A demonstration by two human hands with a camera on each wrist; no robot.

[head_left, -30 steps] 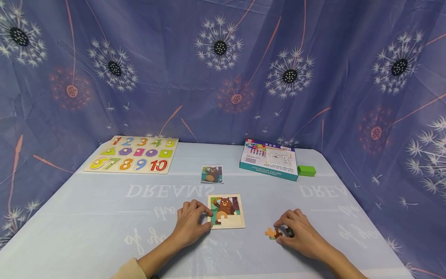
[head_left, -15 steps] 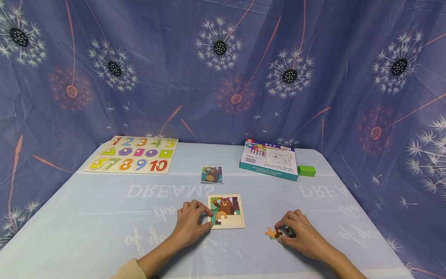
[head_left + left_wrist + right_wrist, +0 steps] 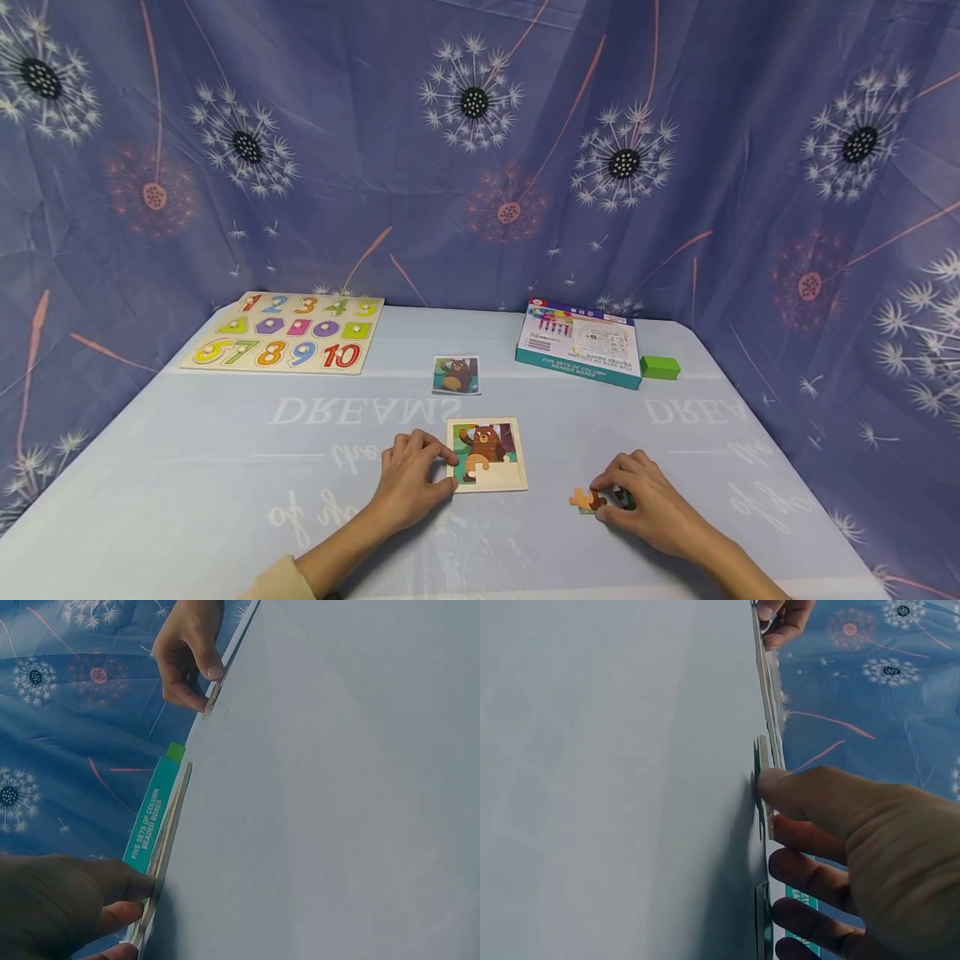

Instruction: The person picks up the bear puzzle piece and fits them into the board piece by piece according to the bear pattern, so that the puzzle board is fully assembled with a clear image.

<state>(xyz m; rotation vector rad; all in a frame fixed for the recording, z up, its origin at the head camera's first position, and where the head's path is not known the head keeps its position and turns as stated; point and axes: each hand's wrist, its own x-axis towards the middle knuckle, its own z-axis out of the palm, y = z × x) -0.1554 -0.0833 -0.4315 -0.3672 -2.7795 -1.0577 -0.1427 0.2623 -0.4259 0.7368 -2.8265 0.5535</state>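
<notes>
A square bear jigsaw board (image 3: pixel 504 478) lies flat on the table in the head view, its lower right part showing bare wood. My left hand (image 3: pixel 408 483) holds the board's left side, index finger at the edge and thumb near the lower corner. Off to the right, my right hand (image 3: pixel 651 508) pinches an orange and brown puzzle piece (image 3: pixel 581 500) between thumb and index finger, low over the table. Partly hidden under that hand's curved fingers is a dark green puzzle piece (image 3: pixel 624 498). The right wrist view shows the thumb on the pinched piece's edge (image 3: pixel 763 761).
Behind the board lies a small bear picture card (image 3: pixel 456 375). A wooden number and shape board (image 3: pixel 285 333) sits at the back left. At the back right are a teal-edged box (image 3: pixel 577 342) and a green block (image 3: pixel 660 367). A dandelion-print curtain (image 3: pixel 390 150) hangs behind the table.
The right hand's fingertips and the pinched piece have shifted very slightly. My left hand and the board stay where they were.
</notes>
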